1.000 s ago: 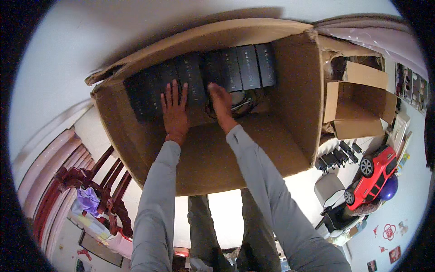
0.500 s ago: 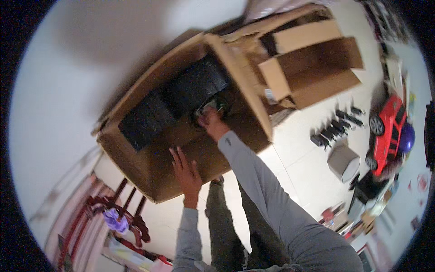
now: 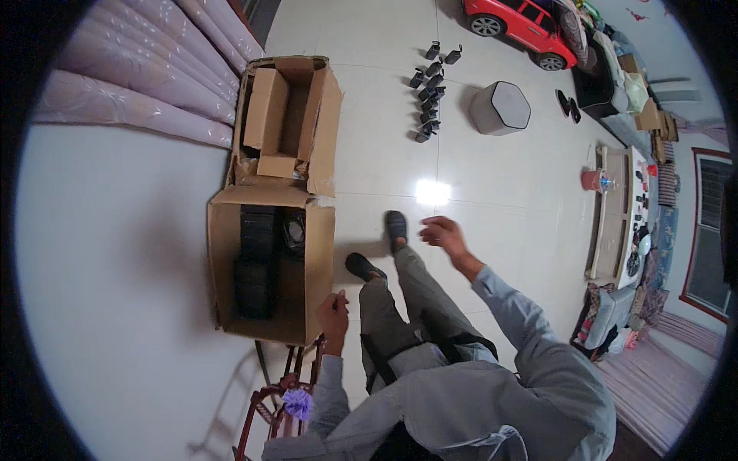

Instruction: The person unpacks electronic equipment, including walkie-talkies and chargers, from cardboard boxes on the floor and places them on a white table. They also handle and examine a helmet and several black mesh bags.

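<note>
My right hand (image 3: 446, 237) is out over the floor to the right of my feet. Its fingers are loosely bent and a little apart, and nothing shows in them. Beside the near right edge of a large cardboard box (image 3: 319, 269) is my left hand (image 3: 333, 316), its fingers half curled with a dark gap between thumb and fingers; I see no object in it. Inside the box, black block-like packs (image 3: 255, 288) stand in a row along the left. A dark bundle (image 3: 294, 230), perhaps coiled cable, lies in its far right corner.
A second open cardboard box (image 3: 327, 131) adjoins the far side. Several small black devices (image 3: 428, 96) stand on the tiled floor near a grey stool (image 3: 500, 109). Farther off is a red toy car (image 3: 523, 27). A dark red wooden chair (image 3: 265, 399) with a purple flower (image 3: 297, 403) is near left.
My right hand has come out of the large box and swung right over the floor. My left hand has left the box's inside. The view has turned, showing more floor.
</note>
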Available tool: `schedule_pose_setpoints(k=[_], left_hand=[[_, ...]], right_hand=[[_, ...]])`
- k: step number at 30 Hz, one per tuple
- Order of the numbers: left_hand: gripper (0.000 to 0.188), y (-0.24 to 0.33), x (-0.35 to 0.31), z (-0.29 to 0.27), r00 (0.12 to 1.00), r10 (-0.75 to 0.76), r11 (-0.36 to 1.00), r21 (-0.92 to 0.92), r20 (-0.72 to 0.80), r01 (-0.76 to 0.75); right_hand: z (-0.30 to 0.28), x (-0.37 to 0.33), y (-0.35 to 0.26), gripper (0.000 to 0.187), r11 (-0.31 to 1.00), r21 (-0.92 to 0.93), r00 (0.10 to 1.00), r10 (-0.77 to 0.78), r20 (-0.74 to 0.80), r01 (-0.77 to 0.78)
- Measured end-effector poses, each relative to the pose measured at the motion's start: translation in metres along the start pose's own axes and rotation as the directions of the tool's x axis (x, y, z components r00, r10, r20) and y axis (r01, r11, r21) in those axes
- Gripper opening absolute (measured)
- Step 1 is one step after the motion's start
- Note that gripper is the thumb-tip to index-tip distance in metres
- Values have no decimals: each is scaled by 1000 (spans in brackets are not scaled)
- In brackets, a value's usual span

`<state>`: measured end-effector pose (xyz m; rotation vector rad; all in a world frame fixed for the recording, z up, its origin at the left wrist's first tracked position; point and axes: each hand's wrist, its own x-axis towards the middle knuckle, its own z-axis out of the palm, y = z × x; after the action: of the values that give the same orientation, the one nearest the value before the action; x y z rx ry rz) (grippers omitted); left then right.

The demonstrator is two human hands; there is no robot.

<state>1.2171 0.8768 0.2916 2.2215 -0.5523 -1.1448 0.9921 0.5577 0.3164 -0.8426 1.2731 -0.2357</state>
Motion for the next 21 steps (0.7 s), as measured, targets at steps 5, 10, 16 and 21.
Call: schedule_pose_setpoints(k=[5,10,16,21], left_hand=[[27,93,-26,-50,929,364,848,436,-64,-302],[48,131,-12,-27,992,-101,983,-162,-79,87],[43,74,-84,68,1000,21,994,107,-16,-19],[34,128,-157,176,945,-326,945,30,36,325]], right_hand=[[-142,-123,-20,27,998,58,965,4,-264,12],[-239,-199,15,32,992,122,965,51,-258,-20],[-333,-228,30,22,992,114,985,75,-158,-57],[-410,-225,-36,30,986,124,980,128,-152,-109]])
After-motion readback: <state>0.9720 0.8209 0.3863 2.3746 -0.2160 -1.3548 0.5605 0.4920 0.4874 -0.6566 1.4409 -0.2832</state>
